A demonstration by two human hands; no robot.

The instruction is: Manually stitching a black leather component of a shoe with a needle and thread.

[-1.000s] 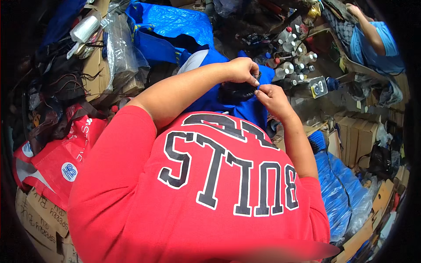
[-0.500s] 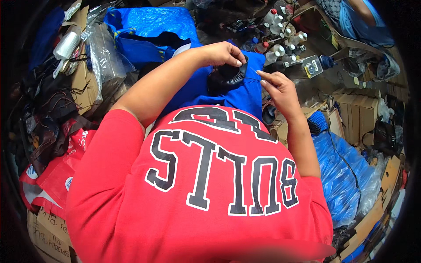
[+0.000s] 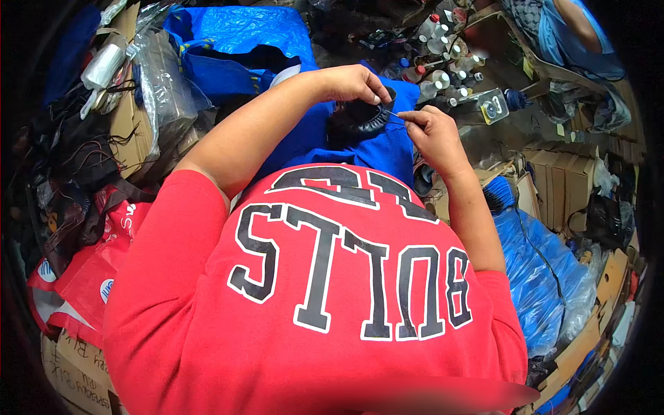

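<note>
On the blue cloth (image 3: 398,149) over my lap rests a black leather piece (image 3: 356,126), curved and gathered along its edge like part of a shoe. My left hand (image 3: 356,84) pinches its upper rim between thumb and fingers. Close to that rim, my right hand (image 3: 436,135) is closed on a thin needle (image 3: 392,113) whose tip points at the leather. A dark thread runs near the right fingertips. Whether the tip has entered the leather is too small to tell.
Several plastic bottles (image 3: 437,77) stand ahead to the right, by a larger clear jug (image 3: 492,106). A blue bag (image 3: 242,31) lies ahead. Cardboard boxes (image 3: 564,183) and a blue plastic-wrapped bundle (image 3: 536,277) are at right; red bags (image 3: 90,280) at left. Another person's arm (image 3: 579,24) shows far right.
My right hand has moved left, bringing the needle up to the leather's rim. The left hand keeps its pinch in nearly the same place.
</note>
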